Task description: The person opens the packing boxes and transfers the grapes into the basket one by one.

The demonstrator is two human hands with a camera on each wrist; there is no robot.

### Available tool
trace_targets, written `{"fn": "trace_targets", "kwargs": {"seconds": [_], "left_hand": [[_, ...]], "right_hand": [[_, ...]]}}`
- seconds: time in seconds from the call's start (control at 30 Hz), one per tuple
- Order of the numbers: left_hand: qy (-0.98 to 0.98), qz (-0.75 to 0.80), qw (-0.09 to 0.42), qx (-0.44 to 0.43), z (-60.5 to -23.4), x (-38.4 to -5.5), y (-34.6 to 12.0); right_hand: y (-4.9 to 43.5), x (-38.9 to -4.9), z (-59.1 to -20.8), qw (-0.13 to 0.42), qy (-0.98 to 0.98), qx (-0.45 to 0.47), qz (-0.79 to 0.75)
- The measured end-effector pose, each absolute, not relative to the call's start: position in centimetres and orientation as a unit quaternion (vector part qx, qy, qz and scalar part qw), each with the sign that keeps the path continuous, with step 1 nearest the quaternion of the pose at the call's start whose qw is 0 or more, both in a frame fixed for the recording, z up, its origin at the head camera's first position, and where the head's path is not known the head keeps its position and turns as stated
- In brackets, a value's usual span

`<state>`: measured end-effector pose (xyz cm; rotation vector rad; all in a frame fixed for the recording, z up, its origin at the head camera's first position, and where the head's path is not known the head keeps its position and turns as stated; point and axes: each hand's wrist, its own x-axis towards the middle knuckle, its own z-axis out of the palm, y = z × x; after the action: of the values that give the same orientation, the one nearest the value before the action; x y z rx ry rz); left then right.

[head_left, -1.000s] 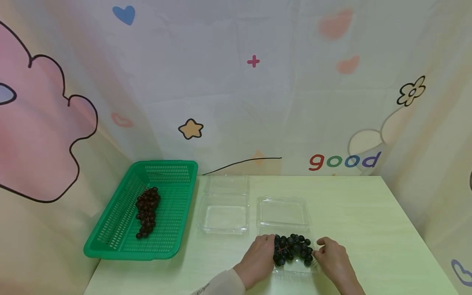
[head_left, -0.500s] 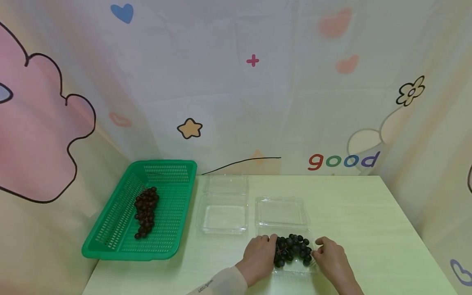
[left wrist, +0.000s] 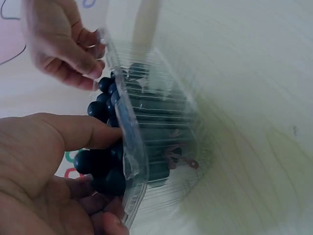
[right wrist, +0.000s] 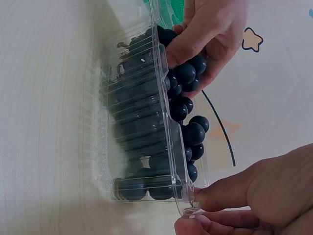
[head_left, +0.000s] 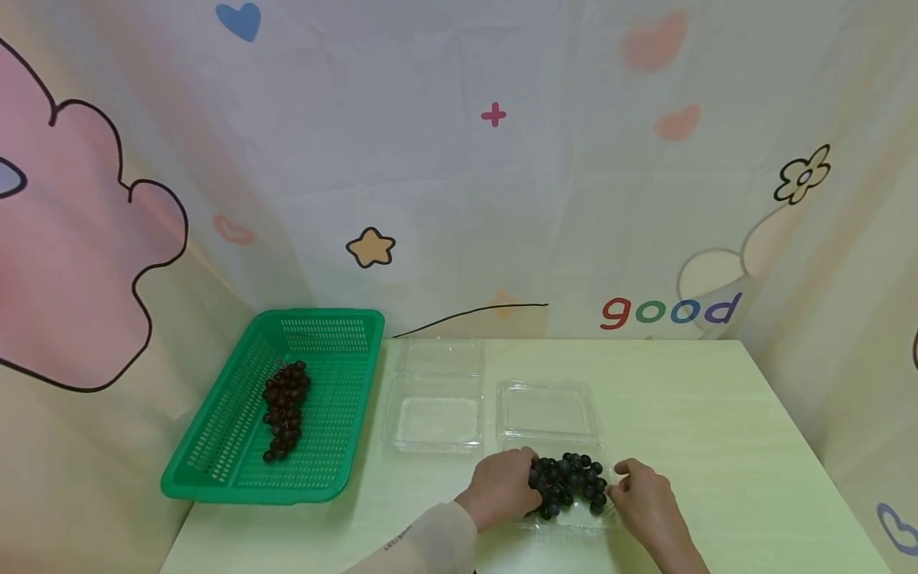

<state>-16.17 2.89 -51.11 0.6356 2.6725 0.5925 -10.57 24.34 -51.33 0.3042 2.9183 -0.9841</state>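
Note:
A bunch of dark grapes (head_left: 570, 481) lies in the base of a clear plastic clamshell box (head_left: 574, 522), heaped a little above the rim. My left hand (head_left: 502, 488) holds the left end of the bunch, with the thumb (left wrist: 93, 131) laid over the grapes and the other fingers bent on their far side. At the opposite end, my right hand (head_left: 648, 502) pinches the corner of the box rim between thumb and fingers (right wrist: 230, 193). The hinged lid (head_left: 548, 410) is folded back flat behind the base.
A second clear clamshell box (head_left: 437, 422) stands unfolded to the left with no fruit in it. Farther left, a green plastic basket (head_left: 344, 478) holds a bunch of reddish grapes (head_left: 285, 410). A printed curtain (head_left: 445, 159) hangs behind the pale table (head_left: 703, 414).
My left hand has turned, its thumb coming forward over the left end of the grapes. The right hand stays at the box rim. The view has shifted slightly.

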Motion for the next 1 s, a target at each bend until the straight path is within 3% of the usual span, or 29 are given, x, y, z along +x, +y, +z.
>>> {"fn": "trace_targets", "kwargs": {"seconds": [0.37, 0.73, 1.0], "left_hand": [[0.925, 0.255, 0.216, 0.179, -50.0, -17.1, 3.0], [0.902, 0.332, 0.231, 0.151, -50.4, -16.5, 2.5], [0.863, 0.402, 0.283, 0.119, -50.8, -16.2, 2.3]], "right_hand": [[24.4, -10.7, -51.4, 0.007, 0.944, 0.090, -0.316], [24.3, -10.6, -51.5, 0.016, 0.945, 0.086, -0.316], [24.1, -10.6, -51.3, 0.013, 0.944, 0.091, -0.316]]}}
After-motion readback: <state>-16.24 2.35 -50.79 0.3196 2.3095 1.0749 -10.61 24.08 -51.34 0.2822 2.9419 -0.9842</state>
